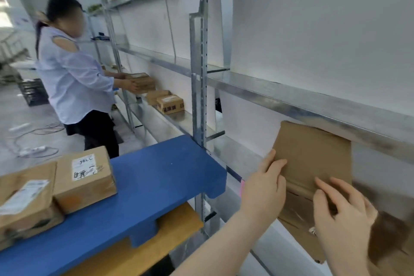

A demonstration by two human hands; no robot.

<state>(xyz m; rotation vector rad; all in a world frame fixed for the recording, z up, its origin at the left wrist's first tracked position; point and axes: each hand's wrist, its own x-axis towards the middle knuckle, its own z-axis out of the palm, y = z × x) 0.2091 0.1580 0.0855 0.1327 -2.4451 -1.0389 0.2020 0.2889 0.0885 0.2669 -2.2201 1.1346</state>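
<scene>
A flat brown cardboard parcel (312, 159) stands tilted on the metal shelf (235, 152) at the lower right, its top edge tucked under the shelf above. My left hand (265, 188) holds its left edge, fingers on the face and thumb round the side. My right hand (342, 210) lies on the lower front of the parcel with fingers spread and slightly bent. The parcel's lower right part is hidden behind my right hand.
A blue platform (156, 181) to the left carries two labelled cardboard boxes (84, 178). Further along the steel rack (199, 74), a person in a light shirt (71, 78) holds boxes at a shelf, with two more boxes (170, 103) nearby. Cables lie on the floor.
</scene>
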